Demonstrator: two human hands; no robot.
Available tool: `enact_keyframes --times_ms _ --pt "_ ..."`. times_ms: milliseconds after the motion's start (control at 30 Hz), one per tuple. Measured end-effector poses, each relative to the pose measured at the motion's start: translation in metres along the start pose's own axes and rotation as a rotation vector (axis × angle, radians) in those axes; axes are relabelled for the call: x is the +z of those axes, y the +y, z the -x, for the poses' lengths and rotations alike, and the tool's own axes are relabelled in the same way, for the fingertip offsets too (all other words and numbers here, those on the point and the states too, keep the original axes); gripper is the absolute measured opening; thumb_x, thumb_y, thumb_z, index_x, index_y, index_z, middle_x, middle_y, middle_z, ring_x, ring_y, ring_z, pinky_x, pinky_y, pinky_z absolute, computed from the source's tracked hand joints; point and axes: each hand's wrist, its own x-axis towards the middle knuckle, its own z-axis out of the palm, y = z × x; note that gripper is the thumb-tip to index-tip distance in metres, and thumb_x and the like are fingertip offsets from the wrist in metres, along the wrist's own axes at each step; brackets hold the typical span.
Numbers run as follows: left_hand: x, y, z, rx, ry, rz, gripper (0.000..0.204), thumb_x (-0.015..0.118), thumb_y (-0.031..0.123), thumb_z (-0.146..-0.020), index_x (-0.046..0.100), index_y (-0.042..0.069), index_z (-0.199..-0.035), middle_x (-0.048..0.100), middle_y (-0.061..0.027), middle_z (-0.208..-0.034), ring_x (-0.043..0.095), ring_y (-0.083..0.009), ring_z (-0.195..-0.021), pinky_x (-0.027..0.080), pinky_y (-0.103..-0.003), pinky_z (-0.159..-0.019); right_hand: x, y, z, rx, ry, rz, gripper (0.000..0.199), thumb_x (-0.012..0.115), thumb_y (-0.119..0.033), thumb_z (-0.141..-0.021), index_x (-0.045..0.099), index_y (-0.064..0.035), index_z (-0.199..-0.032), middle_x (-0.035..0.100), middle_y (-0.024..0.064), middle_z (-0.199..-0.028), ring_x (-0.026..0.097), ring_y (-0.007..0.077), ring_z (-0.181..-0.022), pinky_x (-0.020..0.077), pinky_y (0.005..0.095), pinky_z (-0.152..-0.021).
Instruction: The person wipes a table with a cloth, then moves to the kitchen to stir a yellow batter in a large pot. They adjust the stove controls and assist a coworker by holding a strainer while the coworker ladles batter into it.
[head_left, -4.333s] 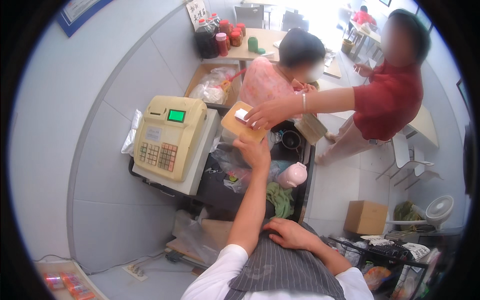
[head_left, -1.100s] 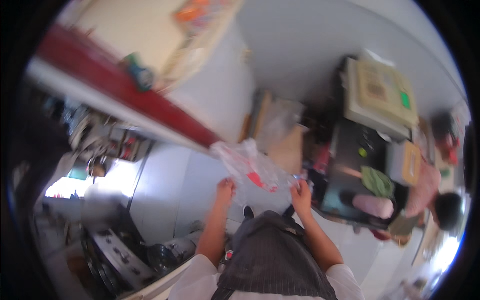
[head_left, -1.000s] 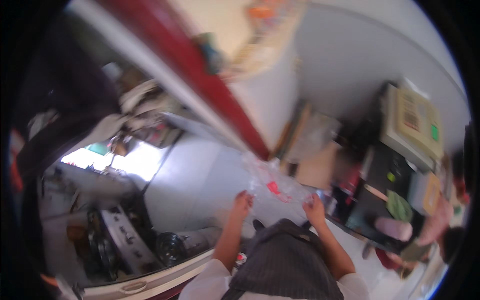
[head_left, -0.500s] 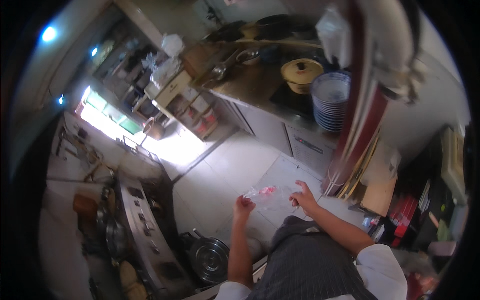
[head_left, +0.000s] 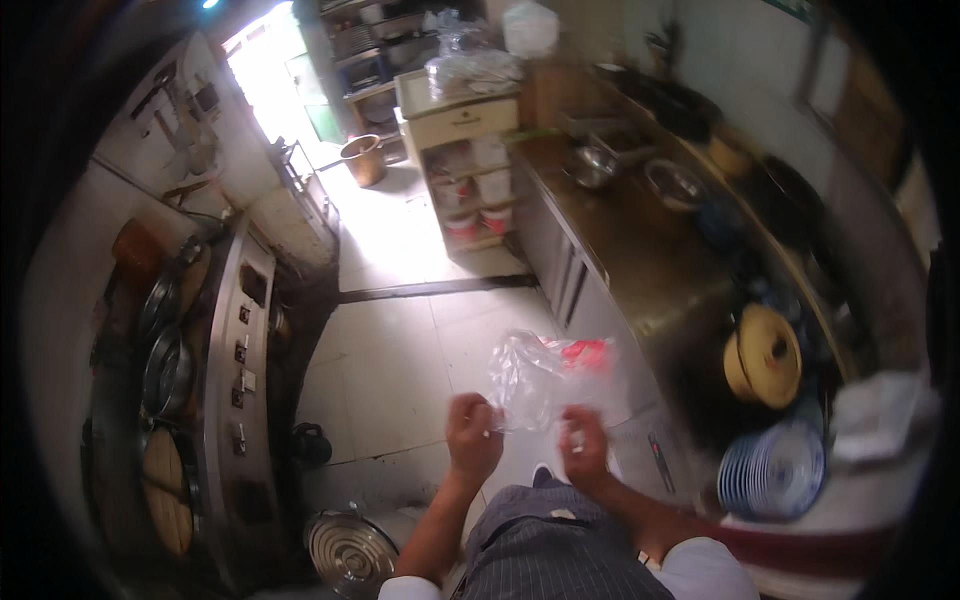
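Observation:
A clear plastic bag (head_left: 545, 378) with red print near its top hangs in front of me over the tiled floor. My left hand (head_left: 474, 437) pinches its lower left edge. My right hand (head_left: 584, 448) grips its lower right edge. Both hands are held close together just above my striped apron (head_left: 560, 550). Whether anything lies inside the bag cannot be made out.
A steel counter (head_left: 640, 250) on the right bears bowls, a yellow lidded pot (head_left: 765, 355) and a stack of blue-rimmed plates (head_left: 775, 470). A long stove (head_left: 215, 370) with woks runs down the left. A lidded steel pot (head_left: 350, 550) stands on the floor. A shelf unit (head_left: 465, 150) and bright doorway lie ahead.
My view has swung from the cash register counter round into the kitchen aisle. Both hands have kept hold of the plastic bag throughout the last second.

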Motion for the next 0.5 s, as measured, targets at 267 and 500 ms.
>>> enact_keyframes --times_ms 267,500 --pt "-0.014 -0.151 0.045 -0.698 -0.385 0.255 0.02 0.069 0.008 -0.064 0.055 0.003 -0.077 0.053 -0.0156 -0.095 0.055 -0.0294 -0.071 0.045 -0.036 -0.066 0.128 0.096 -0.098 0.115 -1.242 -0.089 0.026 0.055 -0.018 -0.078 0.055 -0.001 -0.098 0.06 0.0174 -0.09 0.058 0.0309 -0.085 0.0451 0.0379 -0.072" --pt "0.052 -0.283 -0.088 -0.762 -0.201 0.521 0.026 0.072 0.009 -0.064 0.055 0.003 -0.084 0.058 -0.0125 -0.089 0.057 -0.0173 -0.077 0.046 -0.029 -0.067 0.252 0.05 -0.324 -0.078 -1.449 -0.225 0.027 0.055 -0.018 -0.082 0.05 -0.0033 -0.104 0.06 0.0135 -0.083 0.058 0.0303 -0.077 0.0449 0.0357 -0.069"
